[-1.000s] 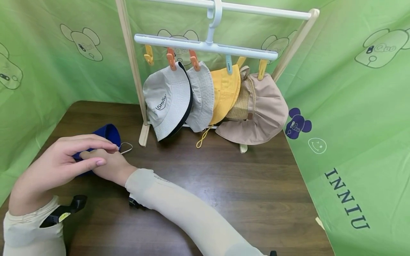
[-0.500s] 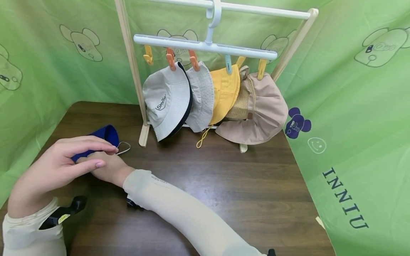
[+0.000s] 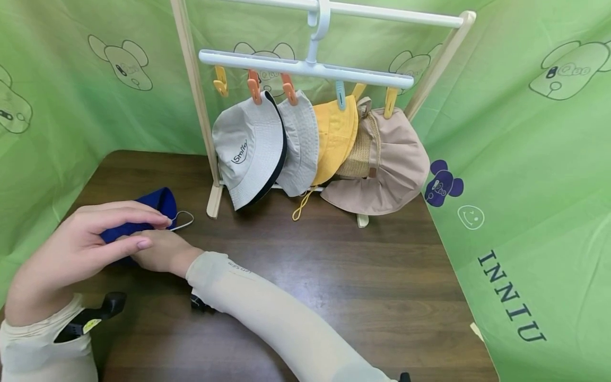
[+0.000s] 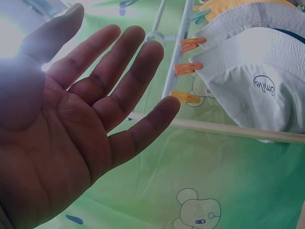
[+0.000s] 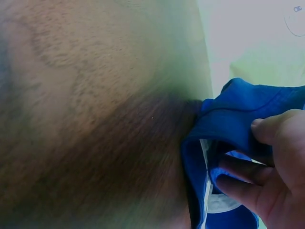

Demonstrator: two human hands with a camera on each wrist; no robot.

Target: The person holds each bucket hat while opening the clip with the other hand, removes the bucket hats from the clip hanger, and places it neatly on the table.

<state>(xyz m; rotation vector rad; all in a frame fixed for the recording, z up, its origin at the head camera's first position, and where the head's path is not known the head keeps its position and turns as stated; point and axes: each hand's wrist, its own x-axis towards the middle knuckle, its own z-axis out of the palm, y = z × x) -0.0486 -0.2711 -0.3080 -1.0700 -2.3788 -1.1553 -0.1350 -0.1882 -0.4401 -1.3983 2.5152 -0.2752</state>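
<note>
1. Left grip [image 3: 86, 241]: fingers spread apart; only the left wrist view shows the whole palm.
2. Right grip [image 3: 159, 249]: pinching the blue hat [image 3: 159, 200] by its edge, thumb outside, fingers inside, as the right wrist view reveals; the head view hides the fingertips.
3. The hat, at the left side of the counter [image 3: 334, 297], is plain deep-blue cloth, bent, its opening showing; a pale cord [image 3: 192, 217] loops beside it.
4. Farther back, a grey "Smile" hat [image 3: 248, 148] hangs.
</note>
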